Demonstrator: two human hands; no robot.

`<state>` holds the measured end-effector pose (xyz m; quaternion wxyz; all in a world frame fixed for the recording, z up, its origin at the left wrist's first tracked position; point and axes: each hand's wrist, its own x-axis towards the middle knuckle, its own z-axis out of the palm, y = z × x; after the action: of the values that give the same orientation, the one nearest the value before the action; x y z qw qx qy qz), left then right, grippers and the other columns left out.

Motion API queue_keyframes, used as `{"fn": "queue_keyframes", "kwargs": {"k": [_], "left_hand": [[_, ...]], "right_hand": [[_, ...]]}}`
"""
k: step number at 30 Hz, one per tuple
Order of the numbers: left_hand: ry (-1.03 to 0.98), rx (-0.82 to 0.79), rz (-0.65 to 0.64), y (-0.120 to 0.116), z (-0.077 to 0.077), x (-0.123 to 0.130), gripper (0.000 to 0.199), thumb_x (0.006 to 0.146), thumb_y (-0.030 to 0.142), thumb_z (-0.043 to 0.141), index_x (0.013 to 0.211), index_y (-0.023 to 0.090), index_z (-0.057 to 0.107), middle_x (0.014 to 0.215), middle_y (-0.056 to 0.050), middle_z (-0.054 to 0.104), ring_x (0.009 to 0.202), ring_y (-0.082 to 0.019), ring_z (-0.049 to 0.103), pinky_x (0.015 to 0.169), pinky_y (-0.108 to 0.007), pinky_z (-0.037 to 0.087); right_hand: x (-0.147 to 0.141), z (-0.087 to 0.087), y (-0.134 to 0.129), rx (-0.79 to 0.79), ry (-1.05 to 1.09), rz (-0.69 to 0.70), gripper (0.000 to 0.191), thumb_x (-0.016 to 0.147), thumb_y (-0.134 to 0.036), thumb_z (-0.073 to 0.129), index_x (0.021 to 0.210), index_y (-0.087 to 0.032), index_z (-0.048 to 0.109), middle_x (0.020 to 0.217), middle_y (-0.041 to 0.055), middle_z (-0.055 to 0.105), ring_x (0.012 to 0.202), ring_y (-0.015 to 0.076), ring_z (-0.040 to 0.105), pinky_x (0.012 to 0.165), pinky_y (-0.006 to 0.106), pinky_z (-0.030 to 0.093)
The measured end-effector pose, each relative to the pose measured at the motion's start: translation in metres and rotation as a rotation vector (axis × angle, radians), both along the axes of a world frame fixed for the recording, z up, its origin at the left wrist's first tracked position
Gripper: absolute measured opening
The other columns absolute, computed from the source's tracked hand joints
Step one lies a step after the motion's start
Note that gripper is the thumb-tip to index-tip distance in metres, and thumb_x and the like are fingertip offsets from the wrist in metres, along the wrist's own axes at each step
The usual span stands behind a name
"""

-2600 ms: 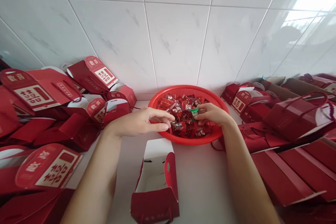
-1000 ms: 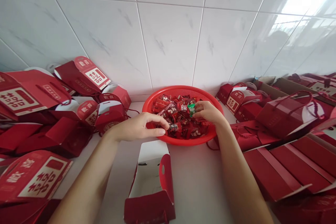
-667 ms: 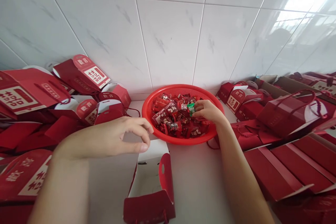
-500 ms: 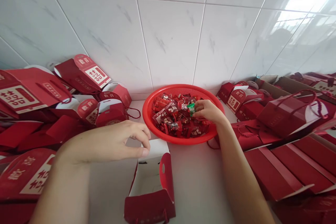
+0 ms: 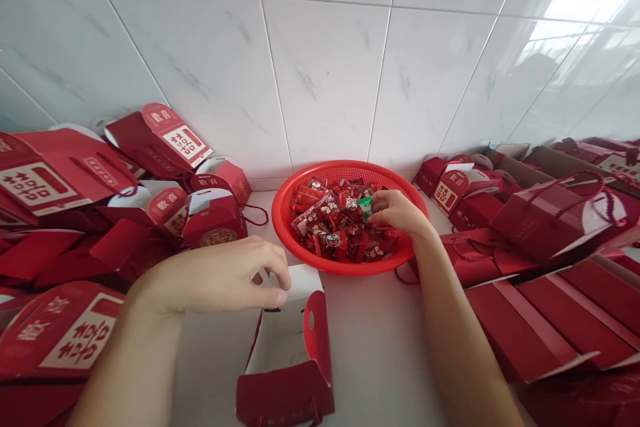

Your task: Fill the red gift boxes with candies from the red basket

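Observation:
My right hand (image 5: 397,211) reaches into a red plastic basket (image 5: 281,238) full of small wrapped candies (image 5: 337,220), mostly red. Its thumb and fingers close on the right end of a green-wrapped candy (image 5: 365,207). Over the far left corner of an open red gift box (image 5: 285,387) hovers my left hand (image 5: 235,275), with bent fingers apart from the thumb and nothing held. The box's white inside shows, and no candy is visible in it. One rounded flap with a slot stands up on its right side.
Many red boxes with cord handles (image 5: 160,140) are piled on the left. More boxes (image 5: 555,213) are on the right, with a row of flat-sided ones (image 5: 530,327) nearer me. A white tiled wall (image 5: 325,80) rises behind the basket.
My left hand has shifted slightly right and down, closer over the box's back flap. My right hand stays at the green-wrapped candy. The basket and box have not moved.

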<state>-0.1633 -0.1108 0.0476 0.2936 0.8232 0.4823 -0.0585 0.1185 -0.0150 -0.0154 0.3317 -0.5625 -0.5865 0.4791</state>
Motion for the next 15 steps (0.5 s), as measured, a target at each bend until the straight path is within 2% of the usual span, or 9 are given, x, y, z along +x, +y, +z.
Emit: {"fn": "queue_keyframes", "kwargs": {"k": [2, 10, 15], "left_hand": [[0.001, -0.047, 0.004, -0.0001, 0.0007, 0.0003, 0.024, 0.084, 0.042, 0.060, 0.087, 0.028, 0.079, 0.101, -0.001, 0.072, 0.089, -0.018, 0.066, 0.072, -0.021, 0.049], [0.012, -0.038, 0.028, 0.0000, -0.0009, -0.0024, 0.023, 0.082, 0.042, 0.062, 0.089, 0.029, 0.079, 0.101, -0.001, 0.072, 0.088, -0.018, 0.067, 0.070, -0.022, 0.048], [0.024, -0.027, 0.026, -0.0002, -0.0047, -0.0064, 0.024, 0.082, 0.044, 0.063, 0.092, 0.029, 0.079, 0.104, -0.001, 0.072, 0.092, -0.020, 0.066, 0.073, -0.023, 0.049]], "right_hand": [[0.0000, -0.0009, 0.0009, 0.005, 0.003, 0.006, 0.025, 0.060, -0.001, 0.064, 0.071, -0.019, 0.052, 0.056, -0.0061, 0.054, 0.057, 0.0133, 0.059, 0.055, 0.024, 0.052], [0.0003, 0.0002, -0.0012, 0.031, -0.015, 0.027, 0.023, 0.061, -0.004, 0.064, 0.070, -0.020, 0.051, 0.054, -0.0075, 0.050, 0.055, 0.0127, 0.058, 0.056, 0.024, 0.050], [-0.0029, 0.0052, -0.0042, 0.015, -0.027, -0.002, 0.023, 0.064, -0.003, 0.068, 0.077, -0.018, 0.057, 0.063, -0.0042, 0.059, 0.061, 0.0139, 0.062, 0.061, 0.026, 0.053]]}}
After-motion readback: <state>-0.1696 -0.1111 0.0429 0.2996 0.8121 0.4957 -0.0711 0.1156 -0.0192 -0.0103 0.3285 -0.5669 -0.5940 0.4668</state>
